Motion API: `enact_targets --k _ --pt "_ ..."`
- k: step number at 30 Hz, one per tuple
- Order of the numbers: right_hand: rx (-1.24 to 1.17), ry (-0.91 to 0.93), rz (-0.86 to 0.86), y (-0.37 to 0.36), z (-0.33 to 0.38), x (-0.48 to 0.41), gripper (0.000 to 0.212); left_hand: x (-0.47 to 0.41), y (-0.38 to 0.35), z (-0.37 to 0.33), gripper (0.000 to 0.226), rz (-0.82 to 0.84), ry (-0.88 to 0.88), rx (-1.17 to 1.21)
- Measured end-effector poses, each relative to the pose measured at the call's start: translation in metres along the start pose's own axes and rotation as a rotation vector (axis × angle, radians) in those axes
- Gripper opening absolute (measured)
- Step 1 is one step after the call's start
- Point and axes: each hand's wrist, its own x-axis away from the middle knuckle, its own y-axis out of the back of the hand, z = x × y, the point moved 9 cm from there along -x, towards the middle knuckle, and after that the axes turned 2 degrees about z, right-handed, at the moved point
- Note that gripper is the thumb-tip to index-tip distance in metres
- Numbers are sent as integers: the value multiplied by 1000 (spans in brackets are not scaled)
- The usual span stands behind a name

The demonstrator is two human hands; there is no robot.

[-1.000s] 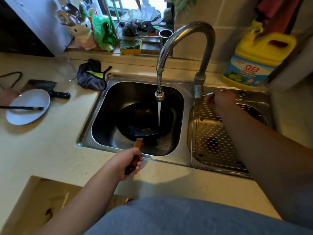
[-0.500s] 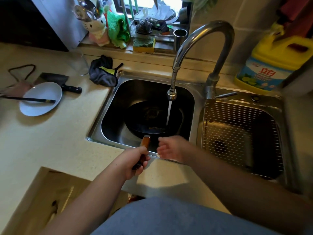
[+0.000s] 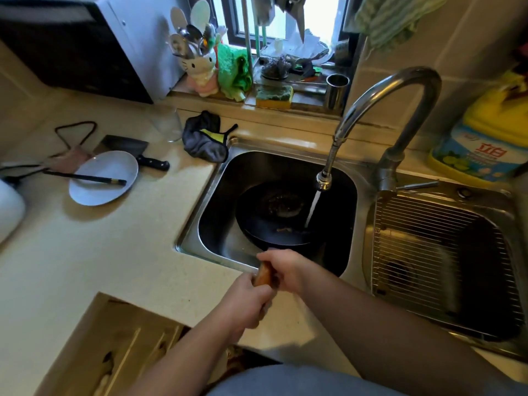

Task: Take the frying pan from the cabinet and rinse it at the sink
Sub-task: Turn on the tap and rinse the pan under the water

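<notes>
Two hands — left hand [image 3: 245,301] and right hand [image 3: 285,268] — clasp the handle [image 3: 263,275] of the frying pan [image 3: 274,217] in the sink [image 3: 200,224] under running water [image 3: 312,207]; risk: wet grip slipping, pan tipping, splash over the counter [image 3: 137,252].

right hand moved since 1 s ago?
Yes. The right hand left the faucet lever and crossed toward the left basin's near rim, now gripping the frying pan handle beside the left hand.

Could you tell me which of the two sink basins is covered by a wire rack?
The right basin, beside the tap lever, has the wire rack across it. The left basin is uncovered and holds the frying pan under running water.
</notes>
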Motion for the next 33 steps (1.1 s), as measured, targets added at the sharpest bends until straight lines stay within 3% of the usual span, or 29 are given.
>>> enact_targets --k 5,9,15,23,33 --pt "73 75 -102 1 4 -4 17 -1 10 9 23 19 -22 -23" --pt "-53 88 -119 -4 -6 -4 17 5 8 17 30 19 -84 -52" --pt "-205 110 -67 -11 -24 7 15 20 7 35 34 -62 -176 -186" --pt "-230 114 45 -8 -47 20 8 33 -11 64 38 -82 -223 -141" --pt "-294 175 -25 -26 -45 23 10 25 22 64 53 -165 -382 -455"
